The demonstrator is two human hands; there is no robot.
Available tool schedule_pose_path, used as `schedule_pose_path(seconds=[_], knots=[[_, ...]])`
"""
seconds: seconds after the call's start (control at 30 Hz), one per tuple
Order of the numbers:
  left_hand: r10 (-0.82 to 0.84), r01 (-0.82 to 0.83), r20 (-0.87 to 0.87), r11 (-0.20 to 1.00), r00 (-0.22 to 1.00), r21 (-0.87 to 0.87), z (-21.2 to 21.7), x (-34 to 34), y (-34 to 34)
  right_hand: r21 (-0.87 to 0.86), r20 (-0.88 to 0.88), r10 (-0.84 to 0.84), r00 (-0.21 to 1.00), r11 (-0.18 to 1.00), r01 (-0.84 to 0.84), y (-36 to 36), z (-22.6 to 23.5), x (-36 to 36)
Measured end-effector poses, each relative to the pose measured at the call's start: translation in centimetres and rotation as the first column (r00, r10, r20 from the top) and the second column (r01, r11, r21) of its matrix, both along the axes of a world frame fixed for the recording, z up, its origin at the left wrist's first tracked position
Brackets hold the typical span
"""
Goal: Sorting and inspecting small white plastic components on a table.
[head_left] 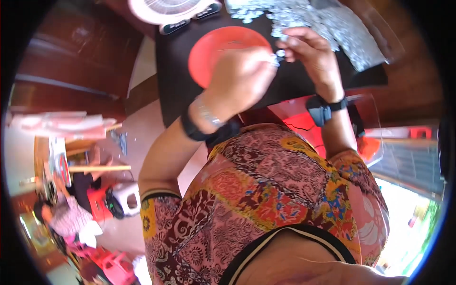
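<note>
Over the right side of a round red plate point(202, 59), my left hand point(244, 78) is closed, its fingers blurred by motion. A small shiny piece point(274, 60) shows at its fingertips. Just right of the plate, my right hand point(313, 54) is closed in a pinch, with a similar small glassy piece point(280, 53) at its fingertips. The two hands nearly meet. Beyond my right hand spreads a heap of small clear, silvery pieces point(304, 16). A few thin marks or slivers, too blurred to name, lie on the plate.
A dark table point(171, 90) carries all this. At its far left stands a white round device point(168, 9) with dark feet, perhaps a fan. A clear plastic sheet or bag point(375, 52) lies at the right. People sit among red stools point(116, 266) at the lower left.
</note>
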State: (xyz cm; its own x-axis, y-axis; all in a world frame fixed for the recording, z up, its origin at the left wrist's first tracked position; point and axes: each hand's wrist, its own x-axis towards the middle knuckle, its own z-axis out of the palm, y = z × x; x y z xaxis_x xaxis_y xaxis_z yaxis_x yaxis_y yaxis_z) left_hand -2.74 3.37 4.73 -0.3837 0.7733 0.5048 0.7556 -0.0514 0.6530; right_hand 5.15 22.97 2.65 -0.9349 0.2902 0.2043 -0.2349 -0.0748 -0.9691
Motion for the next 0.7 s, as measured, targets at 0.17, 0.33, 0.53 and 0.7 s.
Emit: schedule_pose_path(seconds=[0.17,0.33,0.53,0.7], knots=[[-0.016,-0.073,0.706,0.993,0.708,0.095,0.0,-0.3,-2.6,-0.090,-0.055,0.135,0.989,0.986,-0.139,-1.3,0.7,-0.4],[-0.060,-0.098,0.745,0.981,0.665,0.166,-0.9,0.9,-2.9,-0.093,-0.060,0.172,0.983,0.980,-0.177,-2.7,0.9,-0.8],[-0.158,-0.109,0.746,0.949,0.646,0.295,-1.5,0.8,-3.3,0.000,-0.087,0.239,0.967,0.971,-0.240,-4.2,0.8,-1.1],[-0.174,-0.142,0.749,0.931,0.640,0.337,-2.0,0.6,-3.7,0.040,-0.074,0.267,0.961,0.963,-0.265,-4.7,0.4,-1.3]])
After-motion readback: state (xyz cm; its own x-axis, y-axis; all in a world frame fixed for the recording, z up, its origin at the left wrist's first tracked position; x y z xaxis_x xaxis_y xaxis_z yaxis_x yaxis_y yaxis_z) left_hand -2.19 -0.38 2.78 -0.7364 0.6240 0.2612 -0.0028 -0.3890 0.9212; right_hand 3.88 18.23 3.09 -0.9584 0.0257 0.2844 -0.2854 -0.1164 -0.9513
